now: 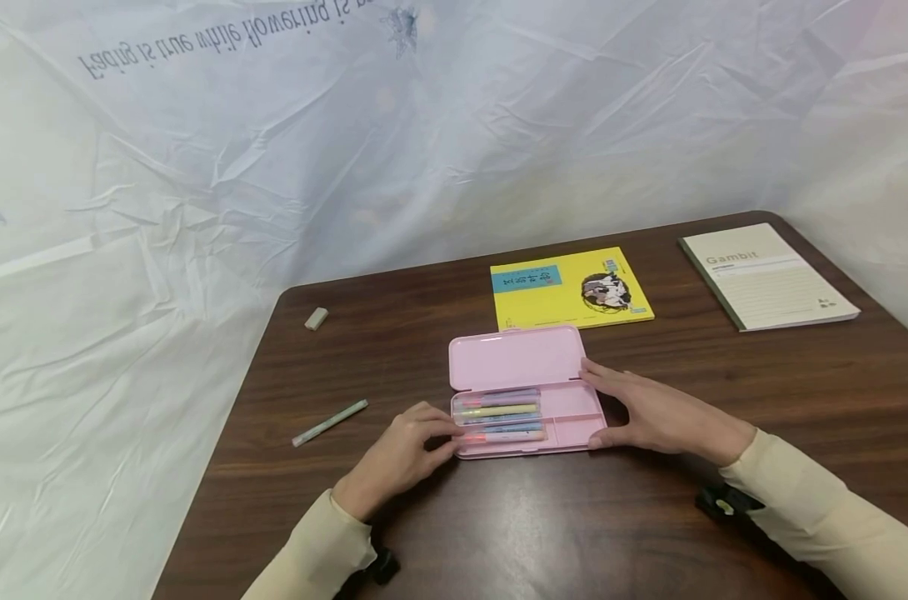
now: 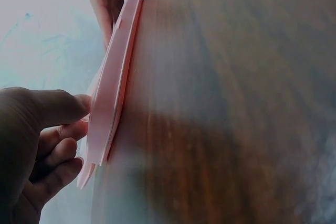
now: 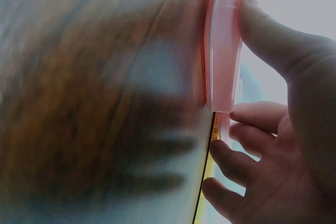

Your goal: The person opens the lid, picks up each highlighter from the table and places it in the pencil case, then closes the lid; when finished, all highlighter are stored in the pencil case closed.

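Observation:
An opened pink pencil case (image 1: 574,451) lies on the table, its lid (image 1: 517,360) tipped back. Several pastel pens (image 1: 502,411) lie side by side in its left part, while compartments on the right show bare pink plastic. My left hand (image 1: 401,450) has thumb and forefinger together at the case's left end, by the pen tips; its other fingers curl in the left wrist view. My right hand (image 1: 652,412) holds the right end, thumb (image 3: 262,24) along the front corner and fingers (image 3: 257,116) reaching toward the lid hinge.
A green pen (image 1: 330,423) lies left of the case, and a white eraser (image 1: 316,318) farther back. Behind the lid is a yellow booklet (image 1: 559,308). A cream notebook (image 1: 769,279) rests at the back right. White fabric (image 1: 424,167) hangs behind the brown table (image 1: 529,533).

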A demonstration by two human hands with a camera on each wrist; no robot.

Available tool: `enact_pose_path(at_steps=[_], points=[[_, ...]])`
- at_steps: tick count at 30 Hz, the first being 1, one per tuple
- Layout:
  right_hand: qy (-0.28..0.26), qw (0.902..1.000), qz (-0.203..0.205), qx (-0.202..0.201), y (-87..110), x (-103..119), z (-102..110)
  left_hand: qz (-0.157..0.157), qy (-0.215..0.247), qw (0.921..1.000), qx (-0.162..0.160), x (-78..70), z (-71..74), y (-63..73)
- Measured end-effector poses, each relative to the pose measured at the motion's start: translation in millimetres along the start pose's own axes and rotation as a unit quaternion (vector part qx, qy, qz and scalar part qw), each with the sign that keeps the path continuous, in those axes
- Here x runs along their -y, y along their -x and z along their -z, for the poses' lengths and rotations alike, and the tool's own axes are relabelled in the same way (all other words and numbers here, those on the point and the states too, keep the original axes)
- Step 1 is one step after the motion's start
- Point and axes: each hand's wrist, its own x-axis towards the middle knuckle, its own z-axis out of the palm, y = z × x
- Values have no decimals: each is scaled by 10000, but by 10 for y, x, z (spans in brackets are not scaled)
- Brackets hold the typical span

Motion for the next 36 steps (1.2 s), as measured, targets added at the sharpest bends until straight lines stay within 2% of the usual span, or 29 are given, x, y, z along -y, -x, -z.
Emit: enact_pose_path(at_steps=[12, 26, 31, 36], points=[[-69, 10000, -42, 44, -19, -13, -16, -34, -97, 9999, 51, -14, 3, 10], [0, 10000, -70, 22, -13, -3, -7, 129, -38, 9999, 109, -10, 21, 16], [-2, 10000, -80, 37, -12, -3, -5, 203, -14, 9998, -21, 13, 67, 51], [-2, 10000, -1, -28, -3, 4, -6, 330, -175, 9984, -433, 116, 185, 153]])
